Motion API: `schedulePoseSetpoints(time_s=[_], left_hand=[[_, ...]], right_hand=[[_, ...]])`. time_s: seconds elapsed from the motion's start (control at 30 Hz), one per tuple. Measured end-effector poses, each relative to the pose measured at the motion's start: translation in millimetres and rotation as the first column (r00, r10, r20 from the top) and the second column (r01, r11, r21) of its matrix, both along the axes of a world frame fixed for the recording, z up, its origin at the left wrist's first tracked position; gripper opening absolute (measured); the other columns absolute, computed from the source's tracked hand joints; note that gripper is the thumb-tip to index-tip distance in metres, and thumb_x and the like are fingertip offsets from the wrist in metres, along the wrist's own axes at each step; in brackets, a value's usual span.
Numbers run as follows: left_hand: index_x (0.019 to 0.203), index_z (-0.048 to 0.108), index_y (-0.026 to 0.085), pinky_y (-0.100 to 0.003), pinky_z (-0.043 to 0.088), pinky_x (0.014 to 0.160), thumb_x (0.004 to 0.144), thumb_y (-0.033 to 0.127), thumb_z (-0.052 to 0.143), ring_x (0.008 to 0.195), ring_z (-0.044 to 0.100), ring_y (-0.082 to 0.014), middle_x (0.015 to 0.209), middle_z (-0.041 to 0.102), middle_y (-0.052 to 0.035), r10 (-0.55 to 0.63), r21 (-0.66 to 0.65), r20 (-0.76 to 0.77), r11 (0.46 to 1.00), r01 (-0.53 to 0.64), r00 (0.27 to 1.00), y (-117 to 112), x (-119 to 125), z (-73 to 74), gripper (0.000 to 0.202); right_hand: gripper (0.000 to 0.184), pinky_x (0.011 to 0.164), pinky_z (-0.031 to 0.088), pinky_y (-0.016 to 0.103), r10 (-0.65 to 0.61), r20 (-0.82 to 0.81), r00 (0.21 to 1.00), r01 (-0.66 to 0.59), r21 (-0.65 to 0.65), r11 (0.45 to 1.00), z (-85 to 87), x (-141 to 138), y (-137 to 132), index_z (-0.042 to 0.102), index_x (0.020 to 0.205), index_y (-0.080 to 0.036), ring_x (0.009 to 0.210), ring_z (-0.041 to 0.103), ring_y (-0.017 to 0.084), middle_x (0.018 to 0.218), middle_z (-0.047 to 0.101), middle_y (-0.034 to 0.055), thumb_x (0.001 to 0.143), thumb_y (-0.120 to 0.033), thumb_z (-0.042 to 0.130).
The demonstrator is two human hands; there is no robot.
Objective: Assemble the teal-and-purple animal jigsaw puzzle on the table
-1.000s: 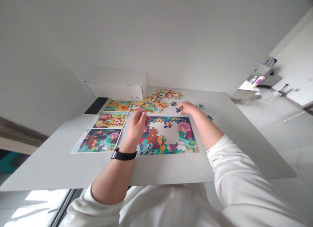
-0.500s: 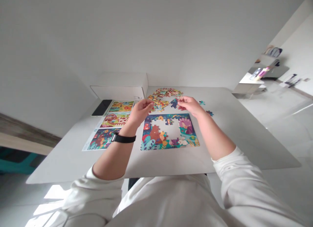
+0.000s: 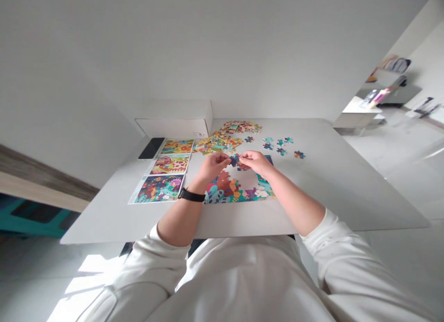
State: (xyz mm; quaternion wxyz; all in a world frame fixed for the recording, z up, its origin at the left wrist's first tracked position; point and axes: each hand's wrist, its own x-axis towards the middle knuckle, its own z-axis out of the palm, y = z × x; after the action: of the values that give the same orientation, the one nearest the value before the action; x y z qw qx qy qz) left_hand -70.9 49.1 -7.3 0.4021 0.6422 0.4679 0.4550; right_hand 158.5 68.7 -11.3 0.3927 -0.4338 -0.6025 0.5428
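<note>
A dark blue jigsaw puzzle piece (image 3: 234,160) is between my two hands, above the upper part of a partly assembled puzzle (image 3: 226,189). My left hand (image 3: 215,166), with a black band on the wrist, pinches the piece's left side between thumb and fingers. From the other side, my right hand (image 3: 255,163) is closed with its fingertips at the piece's right edge. The puzzle's lower edge shows a brown bear, leaves and a white rabbit. My hands and forearms cover much of its upper edge and sides.
Left of the puzzle lies a sheet with printed pictures (image 3: 160,189), a black phone (image 3: 151,148) above it. A white box (image 3: 173,126) stands against the wall. Yellow pieces (image 3: 222,142) and reddish pieces (image 3: 241,126) are heaped at the back. Several loose blue-green pieces (image 3: 280,151) lie right.
My hands have come together over the puzzle, the right one moving left and down with the dark blue piece. The loose pieces at right, partly hidden before, now show. The view has shifted slightly.
</note>
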Motion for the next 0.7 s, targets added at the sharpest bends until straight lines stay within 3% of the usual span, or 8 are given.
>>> schedulePoseSetpoints(time_s=[0.2, 0.4, 0.6, 0.7], left_hand=[[0.090, 0.072, 0.019, -0.026, 0.037, 0.056, 0.082, 0.048, 0.081, 0.061, 0.053, -0.0129, 0.072, 0.067, -0.0001, 0.099, 0.058, 0.034, 0.993, -0.101, 0.995, 4.0, -10.5, 0.2, 0.031], [0.087, 0.067, 0.021, -0.026, 0.039, 0.058, 0.083, 0.050, 0.082, 0.062, 0.054, -0.0123, 0.070, 0.062, 0.0023, 0.199, 0.066, 0.145, 0.976, -0.210, 0.969, 6.7, -13.6, 0.4, 0.033], [0.093, 0.065, 0.021, -0.026, 0.048, 0.061, 0.077, 0.058, 0.088, 0.064, 0.061, -0.0132, 0.074, 0.067, 0.0010, 0.083, -0.071, 0.207, 0.995, -0.070, 0.975, -0.5, -4.4, 5.2, 0.046], [0.091, 0.064, 0.021, -0.025, 0.052, 0.061, 0.074, 0.058, 0.090, 0.066, 0.065, -0.0135, 0.076, 0.068, 0.0004, 0.046, -0.125, 0.259, 0.992, -0.013, 0.965, -6.6, 3.7, 6.6, 0.048]], right_hand=[[0.030, 0.069, 0.056, 0.031, -0.042, 0.065, 0.997, 0.031, 0.162, 0.986, -3.3, -1.1, 2.4, 0.076, 0.093, -0.023, 0.071, 0.069, 0.019, 0.080, 0.078, 0.0029, 0.083, -0.050, 0.082], [0.027, 0.078, 0.058, 0.033, -0.144, 0.085, 0.986, 0.130, 0.149, 0.980, -1.9, 8.1, 7.0, 0.073, 0.095, -0.024, 0.081, 0.073, 0.020, 0.090, 0.080, 0.0035, 0.088, -0.050, 0.076], [0.034, 0.074, 0.055, 0.029, -0.011, 0.116, 0.993, -0.002, 0.113, 0.994, -6.5, -1.1, -1.6, 0.075, 0.106, -0.025, 0.083, 0.071, 0.019, 0.091, 0.078, 0.0013, 0.083, -0.050, 0.082], [0.038, 0.071, 0.051, 0.027, 0.023, 0.095, 0.995, -0.034, 0.113, 0.993, -9.2, -9.1, -6.0, 0.073, 0.099, -0.023, 0.081, 0.068, 0.018, 0.088, 0.076, 0.0002, 0.079, -0.052, 0.086]])
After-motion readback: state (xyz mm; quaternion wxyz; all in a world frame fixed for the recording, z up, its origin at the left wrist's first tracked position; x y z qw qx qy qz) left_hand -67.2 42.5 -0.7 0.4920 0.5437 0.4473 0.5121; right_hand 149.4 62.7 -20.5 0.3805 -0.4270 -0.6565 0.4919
